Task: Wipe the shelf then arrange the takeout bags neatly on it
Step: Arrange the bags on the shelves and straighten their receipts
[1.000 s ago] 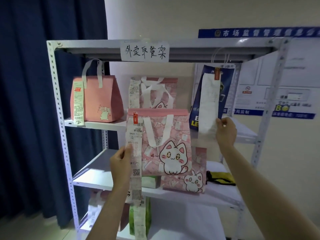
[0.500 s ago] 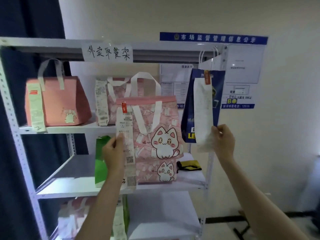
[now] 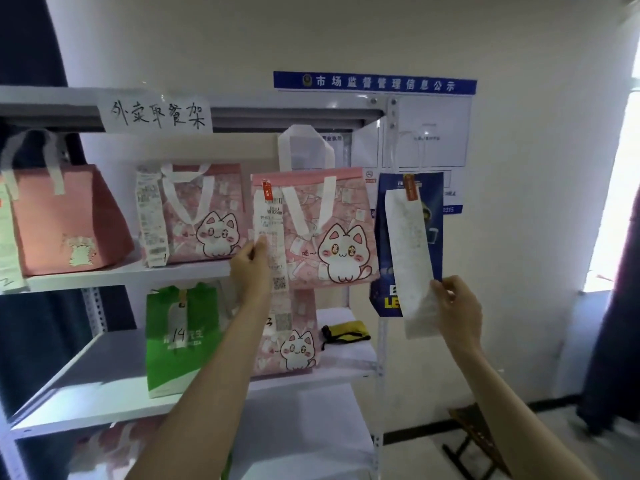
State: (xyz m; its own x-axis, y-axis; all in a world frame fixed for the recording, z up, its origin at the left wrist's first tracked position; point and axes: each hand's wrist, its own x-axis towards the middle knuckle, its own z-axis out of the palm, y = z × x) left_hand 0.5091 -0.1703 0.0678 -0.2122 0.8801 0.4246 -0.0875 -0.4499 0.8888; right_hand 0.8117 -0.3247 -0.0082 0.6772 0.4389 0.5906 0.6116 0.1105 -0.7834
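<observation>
Left hand pinches the receipt on the pink cat bag, held at upper-shelf height; right hand pinches the receipt on the blue paper bag, off the shelf's right end. Receipts look tear-prone; soft bags likely sag. Better to grip the handles or support the base.

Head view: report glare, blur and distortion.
Head view: the window at the right edge is blown out white; the shelf rails bow from wide-angle distortion; print on the receipt in the right hand is too soft to read; the left edge lies in deep shadow.
</observation>
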